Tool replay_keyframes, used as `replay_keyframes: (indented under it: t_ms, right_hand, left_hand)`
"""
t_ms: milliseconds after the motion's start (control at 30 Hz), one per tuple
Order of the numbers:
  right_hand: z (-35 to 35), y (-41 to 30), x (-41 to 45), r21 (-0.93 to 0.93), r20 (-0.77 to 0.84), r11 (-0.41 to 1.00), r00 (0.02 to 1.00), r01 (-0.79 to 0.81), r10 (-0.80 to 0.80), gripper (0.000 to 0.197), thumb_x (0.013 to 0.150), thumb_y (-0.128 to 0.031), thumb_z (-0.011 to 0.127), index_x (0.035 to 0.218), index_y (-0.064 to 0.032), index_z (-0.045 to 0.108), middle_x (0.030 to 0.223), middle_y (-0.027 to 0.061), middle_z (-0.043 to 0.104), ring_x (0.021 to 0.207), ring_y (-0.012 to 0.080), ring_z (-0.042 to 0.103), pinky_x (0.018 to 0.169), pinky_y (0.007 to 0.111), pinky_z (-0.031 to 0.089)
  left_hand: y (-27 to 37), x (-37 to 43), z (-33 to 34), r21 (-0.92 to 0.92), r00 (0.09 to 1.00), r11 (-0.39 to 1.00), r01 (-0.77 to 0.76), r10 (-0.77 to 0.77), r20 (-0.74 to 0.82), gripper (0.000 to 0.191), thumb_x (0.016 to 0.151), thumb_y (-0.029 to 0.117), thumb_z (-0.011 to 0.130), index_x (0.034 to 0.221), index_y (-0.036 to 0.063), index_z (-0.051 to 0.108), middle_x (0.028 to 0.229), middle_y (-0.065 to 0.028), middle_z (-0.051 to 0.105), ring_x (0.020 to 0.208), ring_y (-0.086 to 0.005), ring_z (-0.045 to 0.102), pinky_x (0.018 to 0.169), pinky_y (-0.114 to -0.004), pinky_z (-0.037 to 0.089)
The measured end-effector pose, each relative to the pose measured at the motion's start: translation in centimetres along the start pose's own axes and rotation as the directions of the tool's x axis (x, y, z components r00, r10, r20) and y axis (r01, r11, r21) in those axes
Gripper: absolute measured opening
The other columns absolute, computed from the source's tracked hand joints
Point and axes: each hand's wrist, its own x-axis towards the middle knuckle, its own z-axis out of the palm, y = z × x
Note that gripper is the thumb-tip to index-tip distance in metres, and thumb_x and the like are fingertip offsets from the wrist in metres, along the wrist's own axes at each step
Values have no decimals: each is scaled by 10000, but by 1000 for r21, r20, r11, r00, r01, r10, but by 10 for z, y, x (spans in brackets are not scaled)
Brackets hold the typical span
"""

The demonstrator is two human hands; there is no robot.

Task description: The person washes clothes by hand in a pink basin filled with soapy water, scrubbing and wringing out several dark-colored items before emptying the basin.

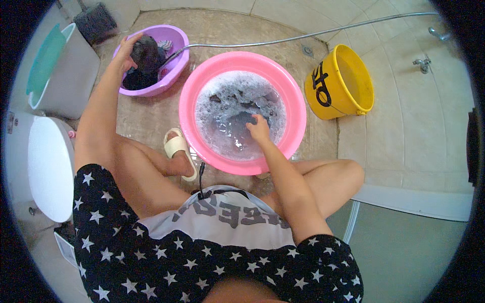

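Note:
Before me on the wet floor stands a round pink basin (243, 170) of foamy water, with dark cloth (242, 123) partly sunk in it. My right hand (259, 128) reaches over the near right part of this basin, fingers curled at the dark cloth; whether it grips the cloth is unclear. To the left, a purple basin (178, 72) holds dark wet clothes (144, 57) and a striped piece. My left hand (128, 53) lies against the left side of that dark pile, thumb and fingers spread. The metal shower hose (235, 46) ends in the purple basin.
A yellow bucket (327, 89) with water stands right of the pink basin, near wall taps (421, 65). At the left are a tall pale bin (70, 75) with a green lid and a white toilet (51, 170). A floor drain (307, 50) lies behind.

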Motion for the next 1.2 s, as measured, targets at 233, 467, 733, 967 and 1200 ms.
replay_keyframes:
  t_ms: [233, 467, 733, 967, 1200]
  right_hand:
    - [-23, 51, 78, -427, -42, 901, 996, -83, 72, 958, 575, -342, 757, 1360, -138, 246, 1292, 303, 322, 1223, 418, 293, 1032, 430, 220]
    - [5, 40, 63, -393, 421, 917, 900, 69, 113, 941, 612, -423, 712, 1354, -105, 228, 1246, 268, 407, 1181, 376, 380, 1012, 450, 242]
    - [47, 49, -2, -164, 329, 964, 910, -209, 253, 487, 709, -229, 618, 1107, 18, 485, 1021, 236, 569, 979, 340, 539, 851, 392, 402]
    - [-15, -56, 26, 315, 97, 937, 987, -154, 130, 313, 741, -274, 604, 875, 9, 605, 737, 119, 620, 682, 250, 592, 656, 354, 448]
    - [-19, -140, -40, -33, 298, 758, 730, 652, -615, 447, 683, -491, 573, 591, -54, 556, 596, 176, 574, 544, 337, 576, 504, 452, 444]
  left_hand:
    - [-49, -87, 135, 462, 822, 875, -141, -157, 548, 409, 809, 354, 548, 1110, 77, 547, 1052, -87, 567, 980, -196, 519, 761, -386, 448]
    - [-151, -81, 159, 733, 691, 503, -458, -318, 649, 482, 743, 465, 591, 1060, 101, 596, 1070, -162, 565, 977, -223, 542, 798, -339, 448]
    - [-282, -102, 219, 837, 996, 546, -51, -34, 83, 821, 698, 620, 547, 1342, 176, 297, 1376, -263, 197, 1224, -409, 303, 977, -469, 291]
    - [-285, -105, 237, -108, 547, 662, 742, -504, 669, 867, 694, 741, 425, 1303, 128, 360, 1298, -118, 407, 1182, -319, 383, 942, -507, 317]
    - [-278, -115, 266, -536, 603, 370, 759, -90, 793, 613, 821, 603, 357, 1166, 112, 485, 1151, -97, 522, 1060, -267, 485, 904, -463, 375]
